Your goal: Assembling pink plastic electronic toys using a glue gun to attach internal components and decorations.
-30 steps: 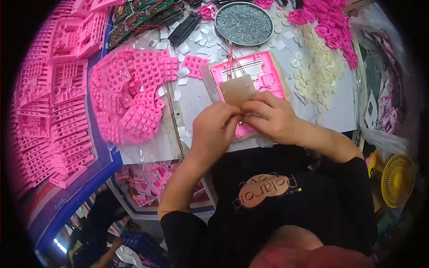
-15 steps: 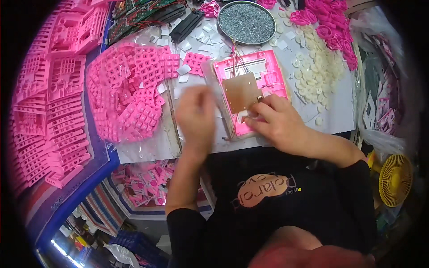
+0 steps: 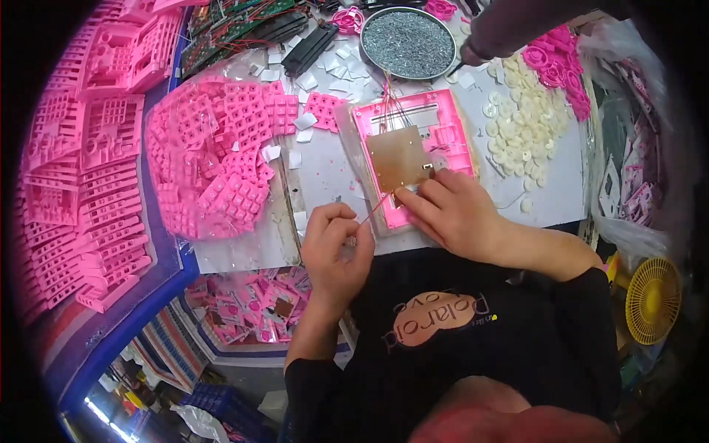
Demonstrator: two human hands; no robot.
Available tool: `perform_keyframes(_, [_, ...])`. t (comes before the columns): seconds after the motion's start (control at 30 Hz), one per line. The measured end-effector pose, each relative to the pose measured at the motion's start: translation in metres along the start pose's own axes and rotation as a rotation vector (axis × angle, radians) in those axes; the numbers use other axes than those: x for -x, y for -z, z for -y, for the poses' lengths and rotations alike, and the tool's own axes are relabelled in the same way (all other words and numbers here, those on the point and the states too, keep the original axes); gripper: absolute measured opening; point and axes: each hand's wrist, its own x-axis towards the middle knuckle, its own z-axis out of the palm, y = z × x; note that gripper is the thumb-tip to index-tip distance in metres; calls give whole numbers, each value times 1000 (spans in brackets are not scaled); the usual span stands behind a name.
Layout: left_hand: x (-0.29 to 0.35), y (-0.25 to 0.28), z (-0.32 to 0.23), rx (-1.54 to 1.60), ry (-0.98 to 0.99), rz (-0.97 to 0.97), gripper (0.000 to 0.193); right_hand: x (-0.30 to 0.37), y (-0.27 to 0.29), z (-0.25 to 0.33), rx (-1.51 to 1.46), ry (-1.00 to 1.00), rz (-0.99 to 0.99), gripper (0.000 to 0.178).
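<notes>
While left hand (image 3: pixel 334 247) pinches thin red wire (image 3: pixel 374 209), right hand (image 3: pixel 452 214) fingertips press brown circuit board (image 3: pixel 399 159), pink housing (image 3: pixel 450 111) underneath.

I see two hands, left hand (image 3: pixel 334 247) and right hand (image 3: pixel 452 214), one pink case (image 3: pixel 450 133), one brown board (image 3: pixel 399 159), one round tray (image 3: pixel 408 43), one yellow fan (image 3: pixel 653 299).

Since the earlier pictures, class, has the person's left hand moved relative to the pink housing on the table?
Yes. The left hand has drawn back toward the person's body and leftwards, away from the pink housing.
</notes>
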Motion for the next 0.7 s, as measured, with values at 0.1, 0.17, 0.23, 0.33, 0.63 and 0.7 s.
perform_keyframes(0.1, [-7, -9, 9, 378, 72, -2, 12, -1, 3, 1, 27, 15, 55, 53])
perform_keyframes(0.17, [-13, -16, 8, 766, 361, 38, 15, 1, 4, -4, 20, 36, 121, 55])
perform_keyframes(0.23, [-18, -21, 11, 1072, 479, 61, 20, 0, 6, -9, 39, 87, 186, 56])
perform_keyframes(0.33, [-23, -19, 10, 953, 414, 85, 14, 0, 13, -14, 49, 156, 217, 54])
perform_keyframes(0.63, [-24, -19, -12, 180, -169, 239, 22, 18, 24, -18, -248, 9, -191, 26])
perform_keyframes(0.7, [-23, -28, -17, 78, -291, 247, 23, 19, 22, -22, -348, -16, -209, 25])
